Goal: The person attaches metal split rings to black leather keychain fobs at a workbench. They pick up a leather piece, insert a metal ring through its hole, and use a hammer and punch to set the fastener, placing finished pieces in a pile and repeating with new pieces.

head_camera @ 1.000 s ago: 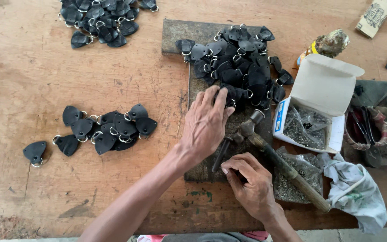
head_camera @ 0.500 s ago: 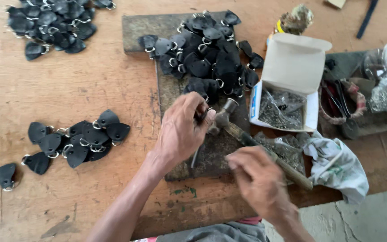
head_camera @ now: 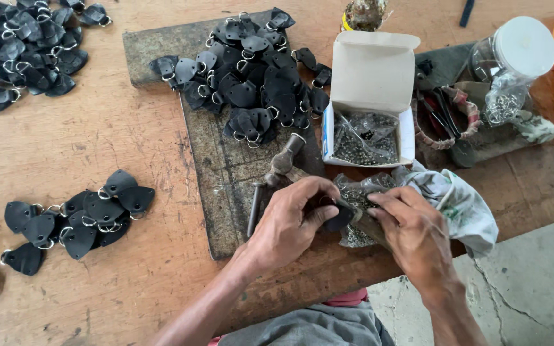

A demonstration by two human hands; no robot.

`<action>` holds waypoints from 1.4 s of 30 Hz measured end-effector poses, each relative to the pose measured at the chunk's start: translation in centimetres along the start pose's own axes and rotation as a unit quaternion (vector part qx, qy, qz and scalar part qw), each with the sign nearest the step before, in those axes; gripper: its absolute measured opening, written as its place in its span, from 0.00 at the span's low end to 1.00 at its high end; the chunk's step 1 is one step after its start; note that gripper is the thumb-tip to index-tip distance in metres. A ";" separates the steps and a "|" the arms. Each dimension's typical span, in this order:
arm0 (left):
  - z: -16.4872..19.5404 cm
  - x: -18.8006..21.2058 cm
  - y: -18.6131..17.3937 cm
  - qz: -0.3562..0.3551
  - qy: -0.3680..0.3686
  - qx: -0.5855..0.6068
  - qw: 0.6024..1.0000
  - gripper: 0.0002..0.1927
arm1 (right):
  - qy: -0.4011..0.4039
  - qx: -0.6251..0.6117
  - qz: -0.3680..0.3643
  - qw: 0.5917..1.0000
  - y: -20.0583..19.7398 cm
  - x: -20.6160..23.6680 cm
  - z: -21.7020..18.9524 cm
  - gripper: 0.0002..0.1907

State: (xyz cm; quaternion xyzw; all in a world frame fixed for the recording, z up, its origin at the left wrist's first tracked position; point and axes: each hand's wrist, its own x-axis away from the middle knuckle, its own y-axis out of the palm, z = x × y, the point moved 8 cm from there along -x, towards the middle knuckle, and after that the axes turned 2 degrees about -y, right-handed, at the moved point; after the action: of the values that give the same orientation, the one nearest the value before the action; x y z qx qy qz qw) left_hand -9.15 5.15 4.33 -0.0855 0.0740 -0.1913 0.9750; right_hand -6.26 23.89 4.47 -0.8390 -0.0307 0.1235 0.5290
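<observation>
Both hands pinching one black tab: left hand, right hand, perhaps fitting a rivet. Hammer parked just beyond, box near for reach.

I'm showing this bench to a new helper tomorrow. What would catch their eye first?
Probably the heap of black leather tabs with metal rings piled on the dark work slab, with smaller heaps at the far left corner and near left. Next, the left hand and right hand meeting over one black tab, beside a hammer. Behind them stands an open white box of small metal pieces.
</observation>
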 end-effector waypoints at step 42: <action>-1.9 1.9 1.0 0.028 0.068 -0.031 0.997 0.18 | 0.066 -0.148 -0.099 0.982 0.7 -1.4 2.9 0.05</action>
State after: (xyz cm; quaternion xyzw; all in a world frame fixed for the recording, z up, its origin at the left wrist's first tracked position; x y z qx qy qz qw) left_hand -7.41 5.03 2.12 -0.1006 0.1480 -0.1671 0.9696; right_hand -8.41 25.93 2.91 -0.9073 -0.0964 0.0087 0.4093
